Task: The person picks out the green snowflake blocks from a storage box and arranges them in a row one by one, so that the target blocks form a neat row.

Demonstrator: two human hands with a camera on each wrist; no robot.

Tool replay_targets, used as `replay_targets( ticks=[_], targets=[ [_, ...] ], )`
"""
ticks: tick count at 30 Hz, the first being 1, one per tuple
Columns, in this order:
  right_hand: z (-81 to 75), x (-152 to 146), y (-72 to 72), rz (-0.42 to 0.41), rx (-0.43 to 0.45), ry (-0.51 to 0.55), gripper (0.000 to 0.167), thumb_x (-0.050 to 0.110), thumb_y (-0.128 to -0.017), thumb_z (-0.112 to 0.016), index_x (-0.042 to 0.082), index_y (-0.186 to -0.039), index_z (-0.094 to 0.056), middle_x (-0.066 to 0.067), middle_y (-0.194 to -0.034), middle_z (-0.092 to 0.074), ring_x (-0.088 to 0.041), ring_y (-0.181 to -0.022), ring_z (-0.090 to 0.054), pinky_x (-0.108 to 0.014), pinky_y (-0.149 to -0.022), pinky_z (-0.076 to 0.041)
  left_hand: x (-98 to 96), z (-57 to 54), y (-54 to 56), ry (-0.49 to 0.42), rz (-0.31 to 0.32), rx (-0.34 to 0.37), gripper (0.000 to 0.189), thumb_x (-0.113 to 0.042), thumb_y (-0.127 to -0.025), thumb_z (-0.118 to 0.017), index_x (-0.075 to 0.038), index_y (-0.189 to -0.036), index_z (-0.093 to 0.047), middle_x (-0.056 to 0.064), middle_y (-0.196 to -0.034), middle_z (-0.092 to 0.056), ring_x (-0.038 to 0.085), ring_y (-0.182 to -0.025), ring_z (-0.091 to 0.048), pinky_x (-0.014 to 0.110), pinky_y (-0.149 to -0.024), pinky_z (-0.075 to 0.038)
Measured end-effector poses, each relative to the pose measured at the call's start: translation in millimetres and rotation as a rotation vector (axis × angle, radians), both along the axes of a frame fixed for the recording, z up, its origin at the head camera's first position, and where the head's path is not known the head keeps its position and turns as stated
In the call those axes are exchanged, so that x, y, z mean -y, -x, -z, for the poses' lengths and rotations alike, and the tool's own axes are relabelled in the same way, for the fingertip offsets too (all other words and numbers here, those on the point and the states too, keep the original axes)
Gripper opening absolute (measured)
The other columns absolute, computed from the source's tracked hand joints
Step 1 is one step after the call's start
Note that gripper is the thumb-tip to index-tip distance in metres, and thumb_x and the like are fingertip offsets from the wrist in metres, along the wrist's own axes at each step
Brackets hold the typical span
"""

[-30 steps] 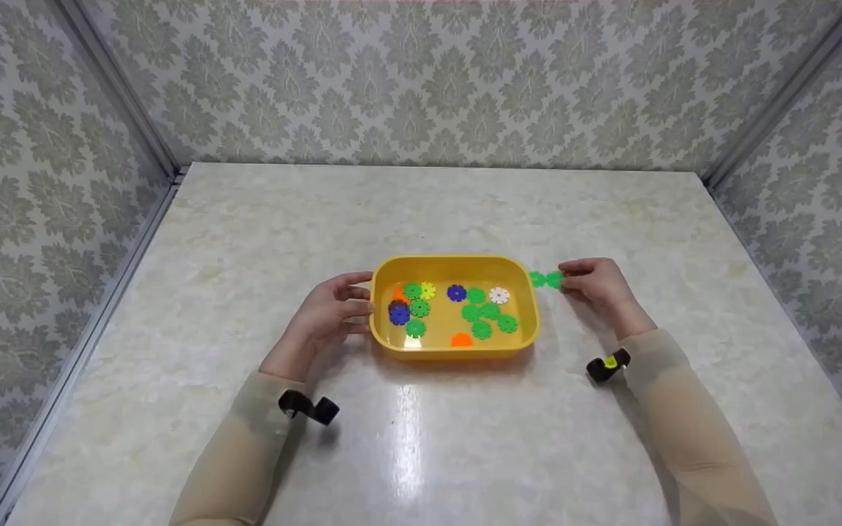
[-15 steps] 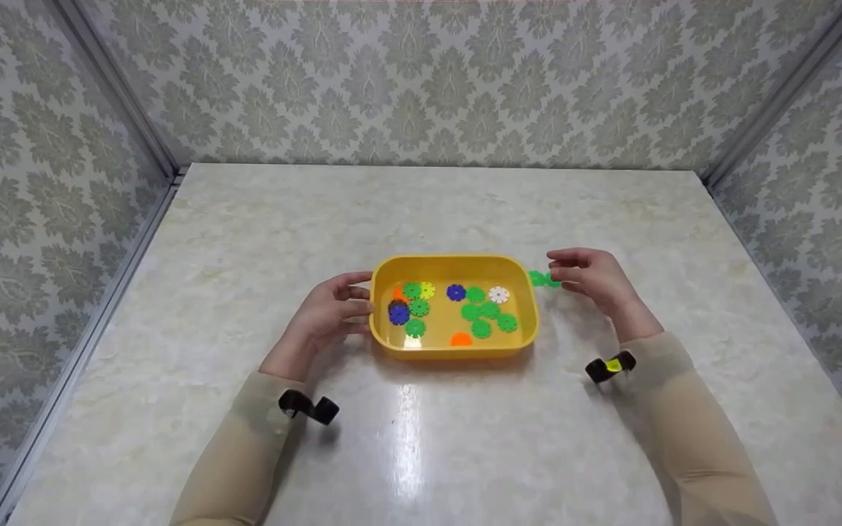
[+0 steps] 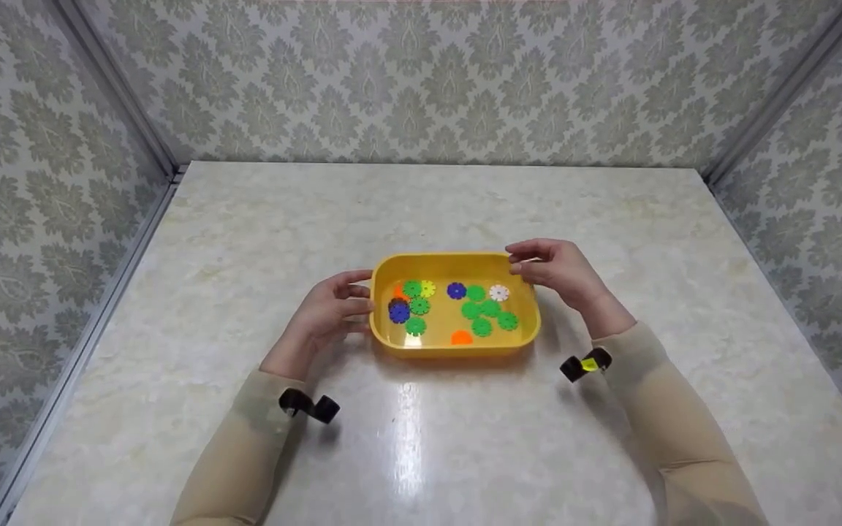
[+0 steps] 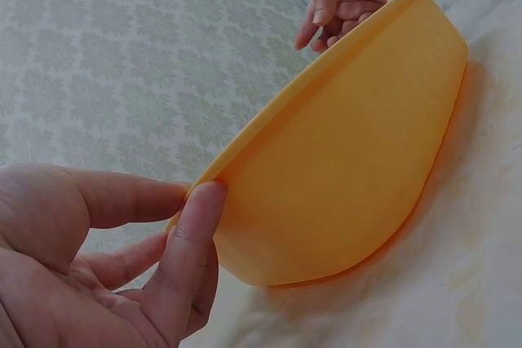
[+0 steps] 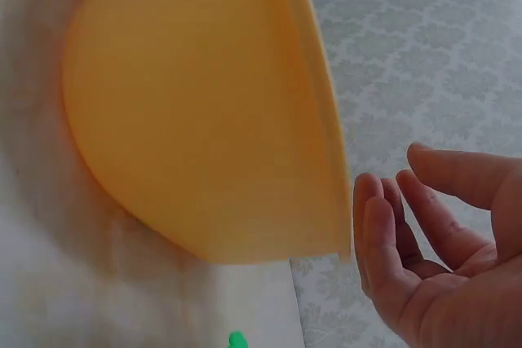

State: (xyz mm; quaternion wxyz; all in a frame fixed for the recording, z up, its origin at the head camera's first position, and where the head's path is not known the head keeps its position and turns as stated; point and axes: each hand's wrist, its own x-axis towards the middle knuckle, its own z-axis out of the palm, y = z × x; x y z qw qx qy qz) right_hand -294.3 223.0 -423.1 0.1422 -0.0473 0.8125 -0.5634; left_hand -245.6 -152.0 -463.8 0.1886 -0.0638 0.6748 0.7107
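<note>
A yellow plastic tub (image 3: 457,352) stands on the table with several flower-shaped snap discs inside: green discs (image 3: 481,326), blue ones, a white disc (image 3: 498,293), a yellow one and orange ones. At its left end my left hand (image 3: 322,314) pinches the rim between thumb and fingers, plainest in the left wrist view. My right hand (image 3: 563,272) hovers by the far right corner of the rim, fingers loosely bent and holding nothing. In the right wrist view a small gap parts its fingertips (image 5: 369,189) from the rim. A bit of a green disc (image 5: 237,340) shows below the tub there.
The pale marbled table (image 3: 406,212) extends around the tub. Patterned wall panels (image 3: 421,80) close it in at the back and both sides, with grey metal strips (image 3: 110,88) at the corners.
My right hand has let go of two joined green discs beside the tub and moved left to the rim. It covers where they lay. My left hand keeps its place.
</note>
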Motion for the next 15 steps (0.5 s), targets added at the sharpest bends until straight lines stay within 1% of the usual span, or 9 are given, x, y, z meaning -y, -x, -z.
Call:
replay_targets(
  ticks=[3, 6, 10, 13, 15],
  targets=[
    [1.1, 13, -0.1, -0.029, 0.000, -0.003, 0.042, 0.008, -0.096, -0.070, -0.002, -0.137, -0.063, -0.024, -0.132, -0.064, -0.010, -0.099, -0.066, -0.021, -0.085, -0.060, -0.2, 0.1, -0.1, 0.004, -0.005, 0.002, 0.062, 0.004, -0.093, -0.068, -0.011, -0.150, -0.049, 0.012, -0.122, -0.056, 0.016, -0.081, -0.066, 0.030, -0.069, -0.065],
    [0.8, 26, -0.7, -0.048, -0.008, -0.046, 0.041, 0.008, -0.096, -0.071, -0.002, -0.135, -0.064, -0.022, -0.129, -0.066, -0.012, -0.100, -0.066, -0.022, -0.086, -0.061, -0.1, 0.4, 0.0, 0.010, -0.006, -0.001, 0.062, 0.004, -0.093, -0.069, -0.012, -0.150, -0.050, 0.012, -0.122, -0.056, 0.017, -0.082, -0.066, 0.030, -0.070, -0.065],
    [2.2, 41, -0.8, -0.077, -0.013, -0.161, 0.038, 0.009, -0.096, -0.070, 0.002, -0.133, -0.067, -0.018, -0.129, -0.068, -0.021, -0.108, -0.066, -0.027, -0.092, -0.060, 0.3, 0.1, 0.1, 0.009, 0.002, -0.015, 0.063, 0.003, -0.093, -0.069, -0.012, -0.151, -0.049, 0.011, -0.120, -0.056, 0.017, -0.083, -0.066, 0.030, -0.069, -0.065],
    [5.9, 51, -0.6, -0.107, -0.019, -0.250, 0.036, 0.008, -0.097, -0.068, 0.003, -0.133, -0.067, -0.017, -0.131, -0.068, -0.027, -0.116, -0.065, -0.036, -0.100, -0.059, 0.7, 0.4, 0.0, 0.003, 0.009, -0.021, 0.063, 0.004, -0.094, -0.068, -0.011, -0.151, -0.048, 0.010, -0.118, -0.056, 0.016, -0.082, -0.067, 0.030, -0.068, -0.065],
    [9.3, 56, -0.7, -0.120, -0.028, -0.293, 0.036, 0.006, -0.097, -0.067, 0.002, -0.132, -0.068, -0.018, -0.132, -0.067, -0.030, -0.119, -0.064, -0.041, -0.104, -0.057, 0.7, 1.3, 0.2, -0.004, 0.010, -0.020, 0.062, 0.004, -0.094, -0.068, -0.011, -0.151, -0.048, 0.010, -0.117, -0.056, 0.016, -0.080, -0.067, 0.030, -0.068, -0.065]
  ],
)
